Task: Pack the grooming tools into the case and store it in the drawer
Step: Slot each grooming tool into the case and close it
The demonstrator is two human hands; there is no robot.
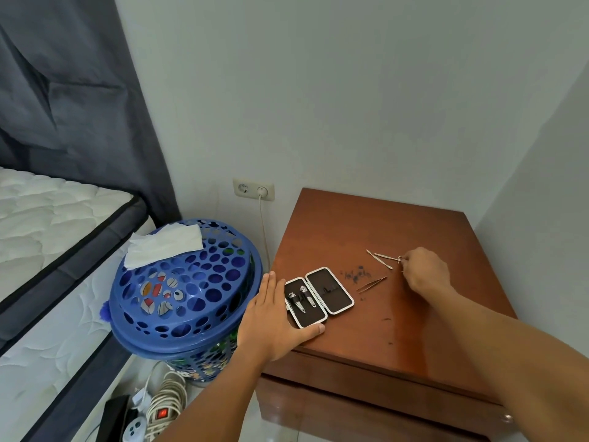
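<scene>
Open case on table, left hand flat, released beside it, right hand pinching small scissors, tweezers between, blue basket left

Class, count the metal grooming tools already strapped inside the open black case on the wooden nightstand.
2. Both silver nail clippers sit in the open black case's left half: one nearer the left hand, one beside the hinge.

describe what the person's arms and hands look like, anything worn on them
Both hands, left and right, are bare: no gloves, and no rings or watch show. Both forearms are uncovered as far as the frame shows; no sleeve is in view.
</scene>
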